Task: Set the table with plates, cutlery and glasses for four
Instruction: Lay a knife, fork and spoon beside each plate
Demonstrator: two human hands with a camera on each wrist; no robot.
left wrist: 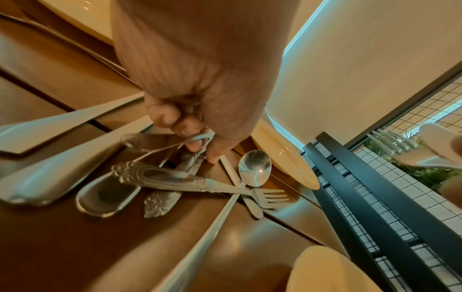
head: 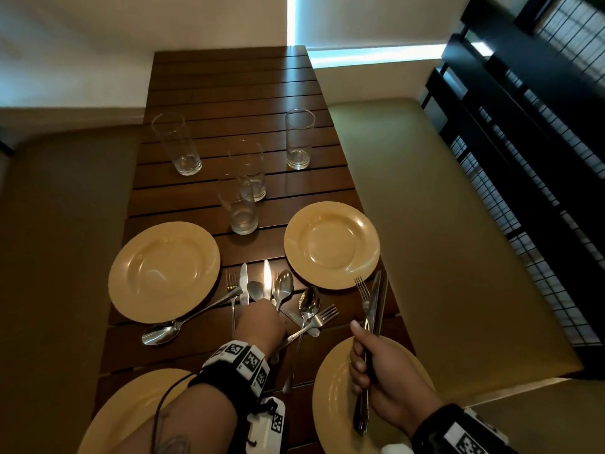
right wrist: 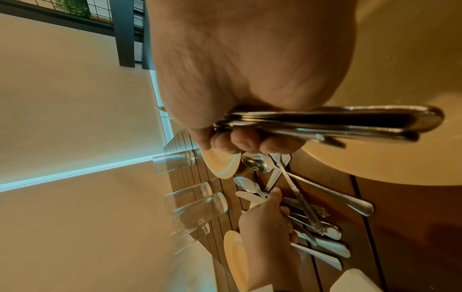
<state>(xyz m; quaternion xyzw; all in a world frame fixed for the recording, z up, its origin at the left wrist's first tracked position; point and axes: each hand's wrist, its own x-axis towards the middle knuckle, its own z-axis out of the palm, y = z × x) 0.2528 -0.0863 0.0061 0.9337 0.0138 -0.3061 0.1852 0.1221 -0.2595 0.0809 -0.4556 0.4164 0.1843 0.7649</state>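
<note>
Four yellow plates lie on the slatted wooden table [head: 229, 93]: far left [head: 163, 271], far right [head: 332, 245], near left [head: 131, 414] and near right [head: 330, 407]. Four clear glasses stand further back, two apart [head: 176, 144] [head: 299, 139] and two together [head: 244, 191]. A loose pile of cutlery [head: 304, 309] lies between the plates. My left hand [head: 262, 317] is down in this pile, fingers [left wrist: 175, 120] curled round a thin piece of cutlery. My right hand [head: 360, 365] hovers over the near right plate and grips a bundle of a fork and knives [head: 371, 309] by the handles [right wrist: 325, 120].
Olive padded benches [head: 442, 257] run along both long sides of the table. A black railing with wire grid [head: 523, 158] stands on the right. One long spoon [head: 160, 332] lies against the far left plate. The far end of the table holds nothing but bare slats.
</note>
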